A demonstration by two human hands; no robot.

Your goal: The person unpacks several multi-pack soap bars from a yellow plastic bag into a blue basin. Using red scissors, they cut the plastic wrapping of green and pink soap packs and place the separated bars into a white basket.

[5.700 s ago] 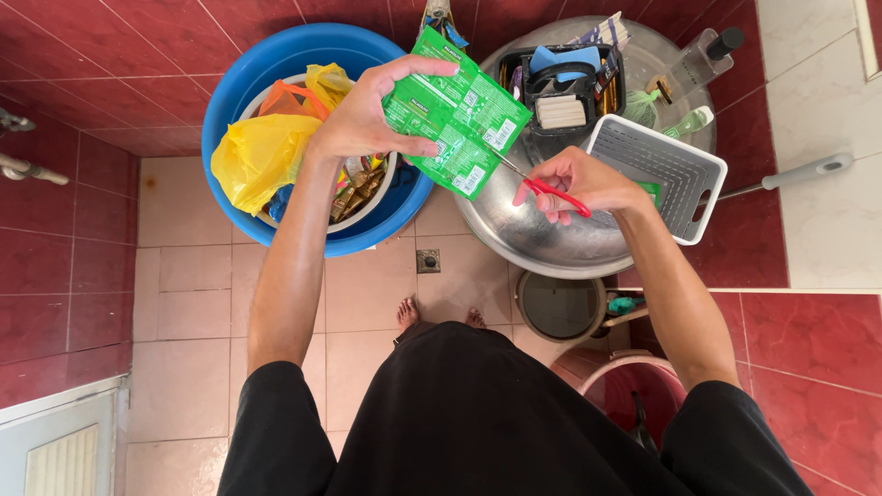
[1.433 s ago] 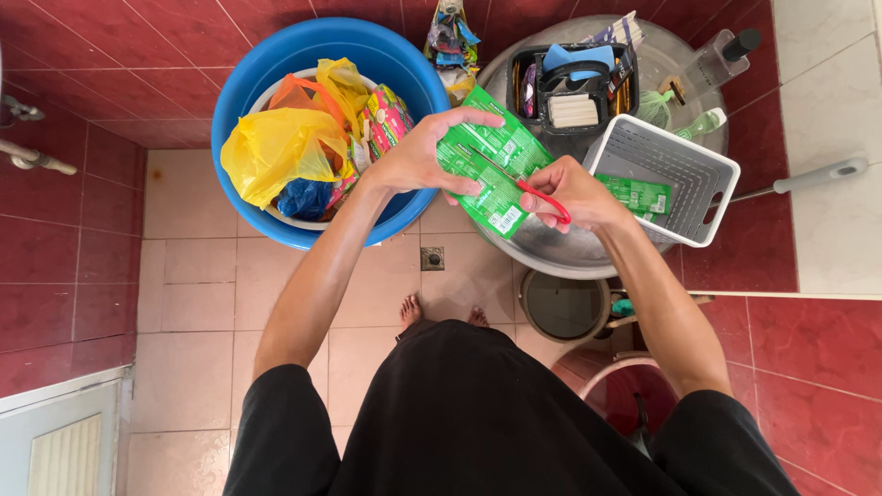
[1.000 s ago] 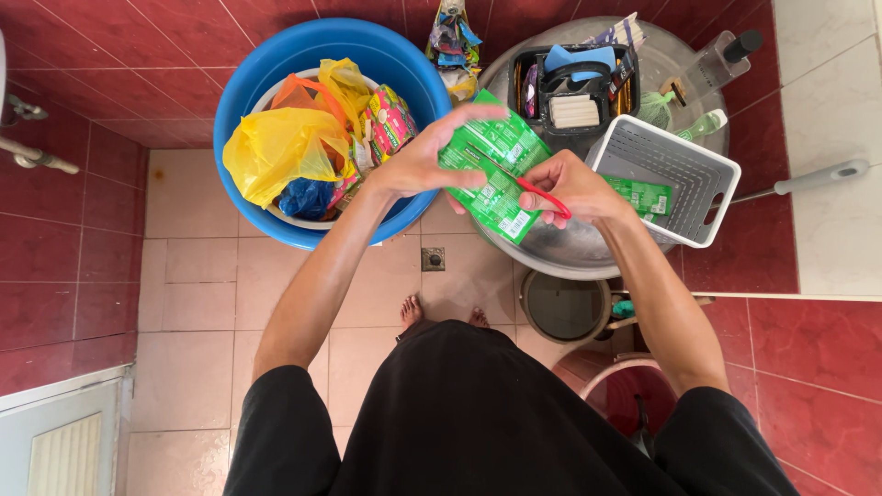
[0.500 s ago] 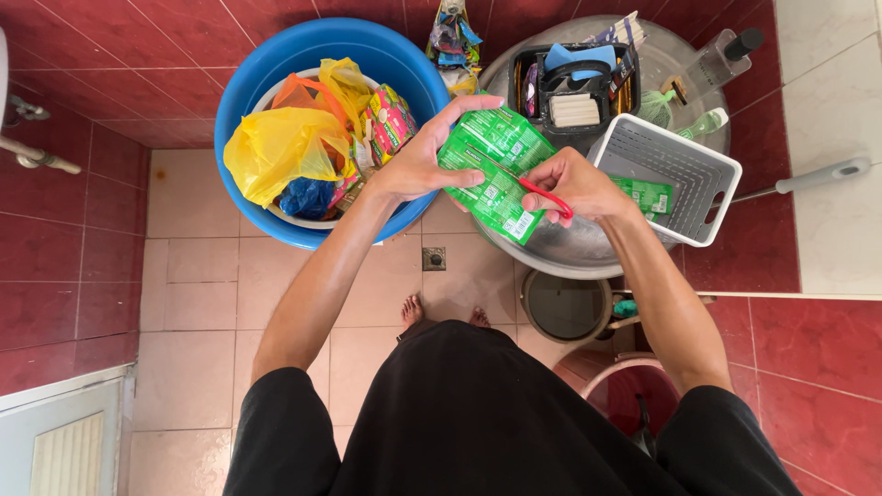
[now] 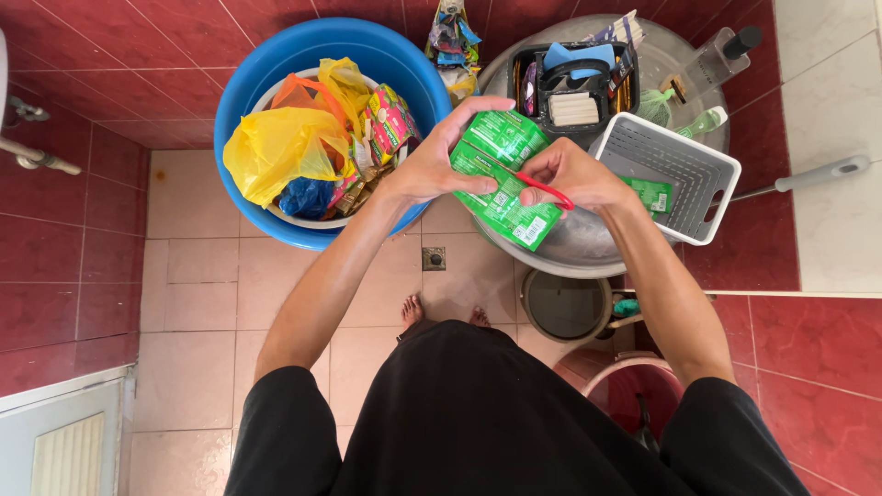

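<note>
My left hand (image 5: 430, 165) holds a joined strip of green sachets (image 5: 503, 174) above the rim of a large steel basin (image 5: 570, 253). In my right hand (image 5: 574, 174) are red-handled scissors (image 5: 542, 187), their blades laid across the strip between two packets. One sachet section hangs down below the blades. A cut green sachet (image 5: 654, 195) lies in the white slotted basket (image 5: 671, 170) just to the right of my right hand.
A blue tub (image 5: 248, 69) on the left holds a bowl with yellow and orange bags and colourful packets. A black caddy (image 5: 570, 87) with sponges, bottles and a brush sits in the steel basin. Below are a round lidded pot, a pink bucket, a floor drain and my bare feet.
The sachet strip is shorter than several seconds ago, and a cut sachet now lies in the white basket. The scissors have worked across the strip, whose lower section has swung down to the right.
</note>
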